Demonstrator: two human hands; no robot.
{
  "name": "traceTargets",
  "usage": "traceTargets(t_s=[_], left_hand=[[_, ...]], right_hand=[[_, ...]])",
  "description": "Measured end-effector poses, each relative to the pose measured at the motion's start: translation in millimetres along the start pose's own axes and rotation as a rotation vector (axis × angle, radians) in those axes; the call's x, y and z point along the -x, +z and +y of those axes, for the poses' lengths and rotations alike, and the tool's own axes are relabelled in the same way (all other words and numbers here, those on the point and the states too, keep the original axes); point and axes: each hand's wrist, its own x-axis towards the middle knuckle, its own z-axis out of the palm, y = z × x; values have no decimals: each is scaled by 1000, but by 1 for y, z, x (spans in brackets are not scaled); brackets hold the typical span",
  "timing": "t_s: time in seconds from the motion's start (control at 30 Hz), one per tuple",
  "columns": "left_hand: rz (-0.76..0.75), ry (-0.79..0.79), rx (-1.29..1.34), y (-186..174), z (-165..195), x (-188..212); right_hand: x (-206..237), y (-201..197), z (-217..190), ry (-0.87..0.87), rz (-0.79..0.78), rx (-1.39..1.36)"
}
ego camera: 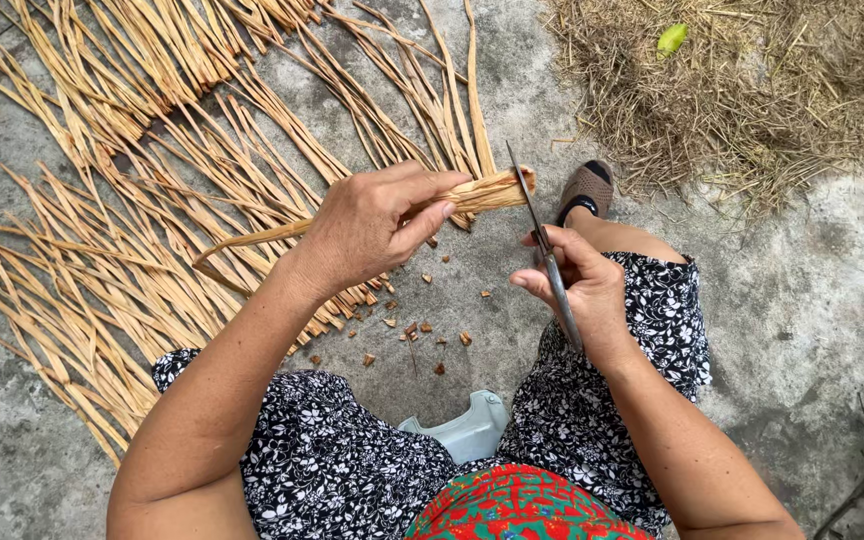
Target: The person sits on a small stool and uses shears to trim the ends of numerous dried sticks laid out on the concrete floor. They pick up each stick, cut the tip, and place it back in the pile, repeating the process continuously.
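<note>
We trim: our left hand [367, 225] pinches 1 dried reed strip [472, 193] above the concrete, our right hand's [582, 290] fingers wrapped around scissors [542, 240] at its end. Next, we judge, comes closing the blades squarely.

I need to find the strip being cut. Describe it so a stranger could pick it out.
Start at the spread of dry tan strips on the concrete. The left hand lifts one bundled strip above them. Unlike the rest, its end meets the scissors held by the right hand.
</note>
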Motion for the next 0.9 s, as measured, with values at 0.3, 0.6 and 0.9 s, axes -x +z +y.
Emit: traceTargets(t_s=[0.3, 0.6, 0.9], left_hand=[[8, 10, -48, 1, -17, 4], [23, -2, -86, -8, -56, 16], [82, 43, -139, -10, -72, 14]], right_hand=[[-8, 9, -9, 17, -25, -34], [-27, 8, -8, 195, -85, -462], [-30, 11, -11, 156, -123, -481]])
